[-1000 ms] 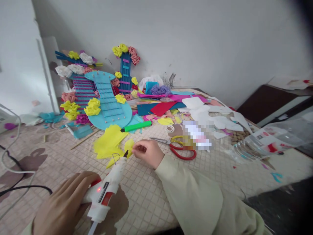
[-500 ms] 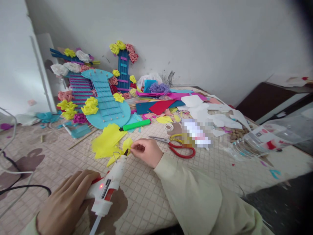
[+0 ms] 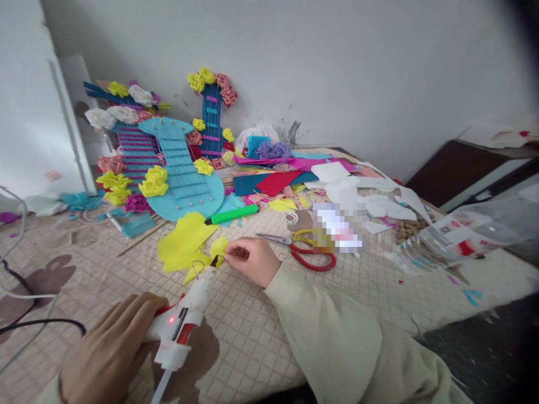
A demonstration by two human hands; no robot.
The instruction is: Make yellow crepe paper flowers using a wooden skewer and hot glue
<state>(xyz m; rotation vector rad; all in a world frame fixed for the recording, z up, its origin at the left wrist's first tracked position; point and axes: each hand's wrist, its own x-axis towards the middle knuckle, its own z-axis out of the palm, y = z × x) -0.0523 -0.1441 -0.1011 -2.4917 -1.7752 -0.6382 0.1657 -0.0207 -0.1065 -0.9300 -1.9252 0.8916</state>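
My left hand (image 3: pixel 107 350) is wrapped round the grip of a white and red glue gun (image 3: pixel 185 317), whose indicator light glows red. Its dark nozzle points at a small yellow paper piece (image 3: pixel 219 247). My right hand (image 3: pixel 252 259) pinches that yellow piece at its right edge, fingers closed on it. Just behind lies a bigger crumpled yellow sheet (image 3: pixel 183 241) on the tiled cloth.
Red-handled scissors (image 3: pixel 309 255) and a green marker (image 3: pixel 233 214) lie beyond my right hand. Blue paper crafts with paper flowers (image 3: pixel 181 168) lean by the wall. Coloured and white paper scraps (image 3: pixel 349 193) sit at the back. Cables (image 3: pixel 25 292) run at the left.
None beyond a slight shift of the view; the glue gun nozzle stays at the yellow piece.
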